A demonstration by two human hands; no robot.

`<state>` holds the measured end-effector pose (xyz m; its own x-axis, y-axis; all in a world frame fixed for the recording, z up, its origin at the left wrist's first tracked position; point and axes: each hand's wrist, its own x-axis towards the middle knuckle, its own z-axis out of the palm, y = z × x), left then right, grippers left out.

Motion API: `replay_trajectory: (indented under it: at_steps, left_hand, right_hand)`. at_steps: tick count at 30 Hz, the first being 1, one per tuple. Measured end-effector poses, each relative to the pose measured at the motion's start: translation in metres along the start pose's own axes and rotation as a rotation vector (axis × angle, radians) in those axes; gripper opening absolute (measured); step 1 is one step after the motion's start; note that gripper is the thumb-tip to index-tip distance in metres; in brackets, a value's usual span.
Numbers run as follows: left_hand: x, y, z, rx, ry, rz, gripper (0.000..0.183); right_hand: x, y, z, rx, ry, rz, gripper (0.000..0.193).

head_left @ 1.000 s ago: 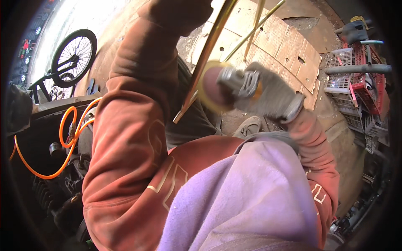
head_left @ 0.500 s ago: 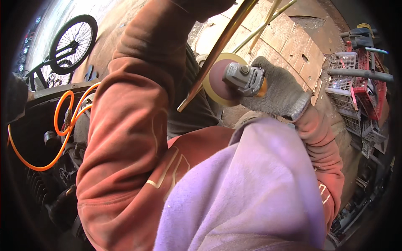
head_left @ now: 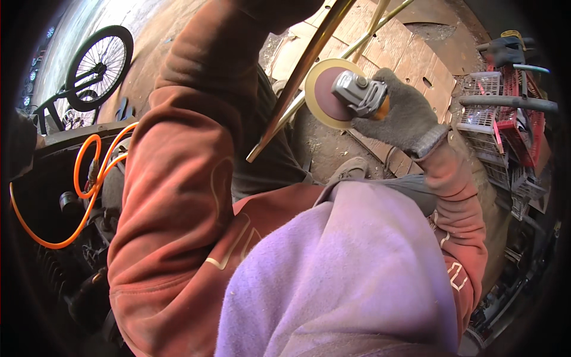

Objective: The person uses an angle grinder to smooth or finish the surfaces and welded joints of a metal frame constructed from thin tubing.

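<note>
My right hand (head_left: 407,113), in a grey knit glove, is wrapped round an angle grinder (head_left: 358,94) with a grey metal head. On the grinder sits a round disc (head_left: 324,98), reddish-brown with a pale yellow rim. A shiny brass-coloured metal rod (head_left: 297,77) slants down from the top edge, left of the disc. A narrow gap shows between rod and disc. My left hand (head_left: 291,13) is a dark shape at the top edge beside the rod. Its fingers are hidden, so its grip does not show.
Thinner pale rods (head_left: 364,40) cross behind, over flattened cardboard (head_left: 410,53) on the floor. At right stand plastic crates (head_left: 482,107) with a grey pipe (head_left: 508,102) across them. An orange hose (head_left: 89,196) loops at left, below a bicycle wheel (head_left: 102,66).
The grinder and my right hand have moved slightly right and up, so the disc has come away from the rod. The rod's lower end has shifted slightly left.
</note>
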<state>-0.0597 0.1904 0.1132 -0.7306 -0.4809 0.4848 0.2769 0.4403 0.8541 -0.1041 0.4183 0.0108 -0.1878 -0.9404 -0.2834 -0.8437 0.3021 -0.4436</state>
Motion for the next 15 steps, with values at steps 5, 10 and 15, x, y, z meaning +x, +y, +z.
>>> replay_trajectory:
  at_steps: [5, 10, 15]
  left_hand:
    - [0.003, -0.003, -0.002, 0.012, -0.018, 0.023, 0.022]
    - [0.005, 0.007, 0.001, 0.015, -0.026, 0.019, 0.023]
    - [0.013, -0.003, 0.002, -0.077, -0.022, -0.063, 0.028]
  right_hand:
    - [-0.012, -0.031, 0.005, 0.009, -0.218, 0.093, 0.07]
    - [-0.006, 0.017, 0.005, 0.2, 0.043, 0.002, 0.073]
    - [0.025, 0.076, 0.005, 0.474, 0.154, 0.237, 0.065]
